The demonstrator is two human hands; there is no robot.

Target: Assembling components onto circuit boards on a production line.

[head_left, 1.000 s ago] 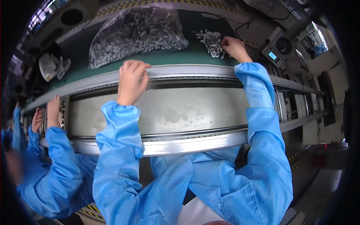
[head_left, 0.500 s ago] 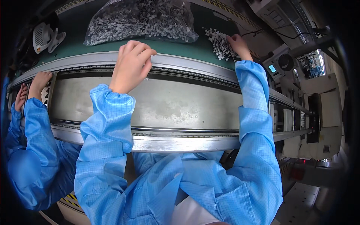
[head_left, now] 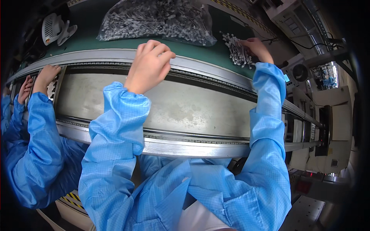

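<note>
My left hand (head_left: 148, 65) hovers over the far metal rail of the conveyor (head_left: 185, 65), fingers curled together; whether it pinches anything is hidden. Far across the green bench, my right hand (head_left: 257, 48) reaches into a loose pile of small white parts (head_left: 235, 50), its fingers touching them. Both my arms are in light blue sleeves. Behind my left hand lies a big clear bag of small grey parts (head_left: 154, 19).
A grey conveyor bed (head_left: 173, 107) runs between two metal rails in front of me. At the left, another person in blue sleeves has both hands (head_left: 42, 77) at a board on the line. A white fan-like device (head_left: 56, 27) sits far left; beige machines (head_left: 327, 127) stand at the right.
The view has tilted and moved closer to the bench. My left hand has stayed over the far rail, and my right hand has stayed at the pile of white parts.
</note>
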